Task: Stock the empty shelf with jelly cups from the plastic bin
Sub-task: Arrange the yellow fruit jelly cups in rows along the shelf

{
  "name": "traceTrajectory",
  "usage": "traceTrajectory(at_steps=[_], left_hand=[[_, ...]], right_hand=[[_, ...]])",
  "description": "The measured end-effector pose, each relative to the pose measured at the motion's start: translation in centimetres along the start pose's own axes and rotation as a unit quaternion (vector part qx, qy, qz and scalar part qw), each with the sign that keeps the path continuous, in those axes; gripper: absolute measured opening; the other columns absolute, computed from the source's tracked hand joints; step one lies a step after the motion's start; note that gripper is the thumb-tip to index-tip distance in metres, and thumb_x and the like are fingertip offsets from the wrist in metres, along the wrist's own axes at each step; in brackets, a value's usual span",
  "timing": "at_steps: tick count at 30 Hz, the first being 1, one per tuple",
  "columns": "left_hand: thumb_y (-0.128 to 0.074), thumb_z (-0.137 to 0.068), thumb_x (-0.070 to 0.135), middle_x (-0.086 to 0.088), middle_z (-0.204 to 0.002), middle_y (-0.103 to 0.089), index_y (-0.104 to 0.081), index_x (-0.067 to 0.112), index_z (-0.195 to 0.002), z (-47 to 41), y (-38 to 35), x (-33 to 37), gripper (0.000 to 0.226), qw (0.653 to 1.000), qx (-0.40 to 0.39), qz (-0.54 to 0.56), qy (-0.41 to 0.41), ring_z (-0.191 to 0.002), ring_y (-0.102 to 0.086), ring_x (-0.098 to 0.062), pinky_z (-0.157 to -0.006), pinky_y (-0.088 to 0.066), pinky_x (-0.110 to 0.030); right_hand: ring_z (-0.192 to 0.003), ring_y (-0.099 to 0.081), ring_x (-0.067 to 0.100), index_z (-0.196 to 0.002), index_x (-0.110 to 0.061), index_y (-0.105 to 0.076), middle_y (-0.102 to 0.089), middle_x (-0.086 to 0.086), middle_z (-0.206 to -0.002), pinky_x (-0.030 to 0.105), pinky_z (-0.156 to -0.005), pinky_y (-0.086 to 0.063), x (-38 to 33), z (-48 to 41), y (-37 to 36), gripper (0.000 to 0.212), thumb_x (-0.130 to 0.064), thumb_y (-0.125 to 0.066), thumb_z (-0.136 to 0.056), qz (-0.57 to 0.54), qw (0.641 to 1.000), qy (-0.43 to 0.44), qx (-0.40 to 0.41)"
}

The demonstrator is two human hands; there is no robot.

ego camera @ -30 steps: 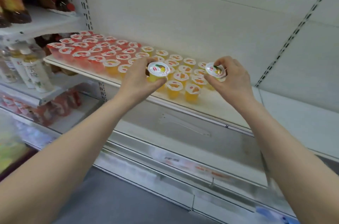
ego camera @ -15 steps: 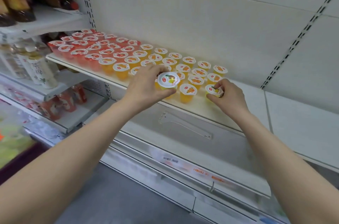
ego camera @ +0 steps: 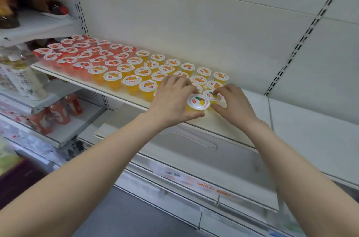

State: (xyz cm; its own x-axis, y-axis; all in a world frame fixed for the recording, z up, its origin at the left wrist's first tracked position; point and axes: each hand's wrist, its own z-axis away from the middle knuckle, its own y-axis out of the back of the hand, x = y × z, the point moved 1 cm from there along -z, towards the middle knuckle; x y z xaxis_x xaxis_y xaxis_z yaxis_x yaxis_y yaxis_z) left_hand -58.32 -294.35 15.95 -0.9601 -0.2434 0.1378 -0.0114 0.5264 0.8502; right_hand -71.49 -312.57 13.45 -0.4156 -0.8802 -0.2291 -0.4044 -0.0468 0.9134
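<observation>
On the cream shelf [ego camera: 229, 130] stand several rows of jelly cups, red ones [ego camera: 81, 56] at the left and orange ones [ego camera: 143, 71] to their right. My left hand [ego camera: 172, 98] grips a yellow pineapple jelly cup [ego camera: 198, 102] that stands at the shelf's front edge. Just to the right, my right hand [ego camera: 231, 102] pinches a second yellow cup [ego camera: 210, 94] set down behind the first. The plastic bin is out of view.
The right part of the shelf is bare. A white back panel [ego camera: 194, 23] rises behind the cups. At the left, neighbouring shelves hold white bottles [ego camera: 25, 81] and red packets [ego camera: 58, 112]. A lower bare shelf with price labels [ego camera: 204, 184] lies below.
Both hands have come down from above the shelf and set their yellow cups at the right end of the rows. The left hand moved right, close to the right hand.
</observation>
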Motion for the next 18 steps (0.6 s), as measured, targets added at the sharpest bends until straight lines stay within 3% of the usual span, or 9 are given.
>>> traceTrajectory(at_steps=[7,13,18], left_hand=[[-0.067,-0.067,0.070,-0.002,-0.120,-0.056,-0.067,0.022,-0.115,-1.2,-3.2,2.0,0.068,0.999,-0.026,-0.034,-0.013,-0.124,-0.042,-0.028,-0.116,-0.019,-0.051],[-0.066,-0.067,0.072,-0.003,-0.117,-0.058,-0.070,0.019,-0.110,-1.3,-4.7,1.7,0.068,0.998,-0.022,-0.055,0.004,-0.122,-0.044,-0.030,-0.114,-0.023,-0.051],[-0.059,-0.070,0.077,-0.002,-0.126,-0.055,-0.065,0.023,-0.120,-1.3,-4.4,1.6,0.073,0.997,-0.045,-0.068,0.002,-0.129,-0.037,-0.028,-0.118,-0.016,-0.049]], right_hand=[[-0.111,-0.051,0.031,-0.125,-0.022,-0.063,-0.056,0.007,-0.126,0.043,-0.093,-0.042,1.9,0.4,1.5,0.039,-0.032,-0.067,-0.087,0.080,0.995,0.063,-0.001],[-0.111,-0.052,0.034,-0.127,-0.019,-0.061,-0.057,0.010,-0.126,0.045,-0.092,-0.042,2.7,0.4,2.3,0.039,-0.029,-0.064,-0.090,0.099,0.993,0.061,0.014],[-0.114,-0.051,0.034,-0.130,-0.017,-0.059,-0.056,0.010,-0.128,0.045,-0.092,-0.040,2.6,0.1,2.9,0.040,-0.029,-0.061,-0.093,0.112,0.992,0.059,0.015]])
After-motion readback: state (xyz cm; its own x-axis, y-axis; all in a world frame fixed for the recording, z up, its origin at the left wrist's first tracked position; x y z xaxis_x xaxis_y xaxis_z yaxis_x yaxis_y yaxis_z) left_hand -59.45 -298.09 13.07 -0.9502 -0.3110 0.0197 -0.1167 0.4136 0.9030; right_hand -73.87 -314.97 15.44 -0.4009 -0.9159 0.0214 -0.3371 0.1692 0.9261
